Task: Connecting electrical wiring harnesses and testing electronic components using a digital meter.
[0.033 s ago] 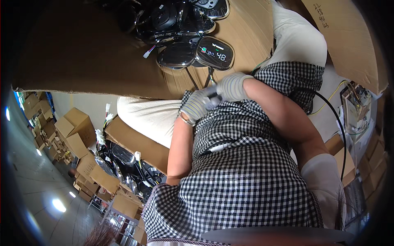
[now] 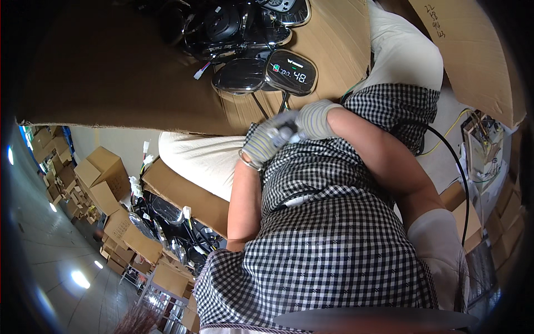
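Note:
My left hand (image 2: 262, 146) and my right hand (image 2: 316, 119), both in striped knit gloves, meet over my lap with curled fingers. Between the fingertips sits a small dark piece (image 2: 286, 132) with a pale part, too blurred to name. Just beyond them a black display unit (image 2: 292, 72) with lit digits rests on cardboard, beside a glossy black rounded unit (image 2: 239, 75). From these two units, black cables (image 2: 259, 106) run down toward my hands. The cable ends are hidden by the gloves.
More black instrument units (image 2: 222, 25) lie at the back on the cardboard box (image 2: 339, 44). A carton (image 2: 183, 181) at left holds several wired units (image 2: 167, 209). A black cable (image 2: 453, 150) hangs at right, near a board with wiring (image 2: 484, 145). Stacked boxes (image 2: 103, 172) stand farther left.
My hands have shifted slightly against each other, and the fingers have turned a little around the small dark piece. The display unit and the boxes have stayed put.

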The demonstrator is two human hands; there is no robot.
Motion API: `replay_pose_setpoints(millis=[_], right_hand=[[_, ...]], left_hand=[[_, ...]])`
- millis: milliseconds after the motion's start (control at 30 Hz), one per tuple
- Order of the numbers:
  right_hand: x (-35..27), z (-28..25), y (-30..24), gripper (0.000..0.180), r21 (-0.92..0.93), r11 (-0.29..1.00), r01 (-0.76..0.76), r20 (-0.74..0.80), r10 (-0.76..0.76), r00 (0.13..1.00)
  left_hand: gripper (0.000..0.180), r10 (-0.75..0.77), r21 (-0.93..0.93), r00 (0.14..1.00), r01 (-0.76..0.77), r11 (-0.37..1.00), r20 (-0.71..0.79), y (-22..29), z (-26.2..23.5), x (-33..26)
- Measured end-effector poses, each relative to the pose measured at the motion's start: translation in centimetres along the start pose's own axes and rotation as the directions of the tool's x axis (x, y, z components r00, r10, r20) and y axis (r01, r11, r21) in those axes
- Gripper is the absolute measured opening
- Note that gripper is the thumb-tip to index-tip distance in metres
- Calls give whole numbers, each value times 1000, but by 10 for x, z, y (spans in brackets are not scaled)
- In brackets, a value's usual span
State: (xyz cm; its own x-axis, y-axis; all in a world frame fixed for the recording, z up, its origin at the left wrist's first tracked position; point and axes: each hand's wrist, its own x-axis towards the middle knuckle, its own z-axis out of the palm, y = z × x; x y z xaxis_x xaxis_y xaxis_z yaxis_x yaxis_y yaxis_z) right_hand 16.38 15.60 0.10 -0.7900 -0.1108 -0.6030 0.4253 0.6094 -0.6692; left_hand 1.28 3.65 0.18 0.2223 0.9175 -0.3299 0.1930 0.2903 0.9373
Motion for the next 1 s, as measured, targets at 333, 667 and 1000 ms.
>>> replay_pose_setpoints(millis=[333, 667, 1000], right_hand=[[11, 4, -7, 85, -79, 997, 10, 188, 5, 982], [2, -5, -20, 50, -53, 998, -21, 149, 29, 988], [-5, -6, -16, 30, -95, 960, -263, -180, 243, 953]], left_hand=[[37, -449, -178, 790, 414, 893, -417, -48, -8, 69], [19, -478, -771, 825, 84, 631, -301, -51, 3, 68], [55, -73, -692, 790, -484, 536, -609, 23, -21, 46]])
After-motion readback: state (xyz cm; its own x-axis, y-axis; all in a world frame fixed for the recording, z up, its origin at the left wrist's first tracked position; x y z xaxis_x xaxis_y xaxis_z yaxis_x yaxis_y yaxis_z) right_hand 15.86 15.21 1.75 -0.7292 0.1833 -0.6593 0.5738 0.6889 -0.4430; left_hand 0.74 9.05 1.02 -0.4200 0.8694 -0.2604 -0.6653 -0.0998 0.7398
